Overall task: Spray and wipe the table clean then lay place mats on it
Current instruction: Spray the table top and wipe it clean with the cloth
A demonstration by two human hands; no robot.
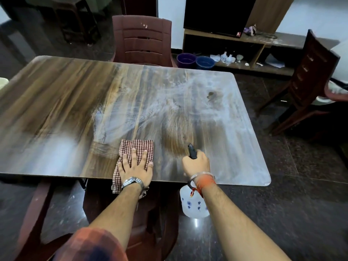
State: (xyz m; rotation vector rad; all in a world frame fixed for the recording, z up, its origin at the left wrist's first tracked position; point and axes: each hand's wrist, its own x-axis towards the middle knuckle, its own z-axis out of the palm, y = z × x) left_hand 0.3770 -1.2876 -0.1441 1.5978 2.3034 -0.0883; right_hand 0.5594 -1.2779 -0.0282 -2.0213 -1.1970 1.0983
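Left hand (135, 165) presses cloth (137, 150); right hand (196, 163) grips spray bottle (194, 204).

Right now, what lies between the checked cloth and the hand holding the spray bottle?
Nothing: in the head view, only bare table with pale smears separates the cloth from the right hand gripping the spray bottle.

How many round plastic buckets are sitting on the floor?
2: a purple bucket and a blue bucket side by side past the wooden table; others may be hidden.
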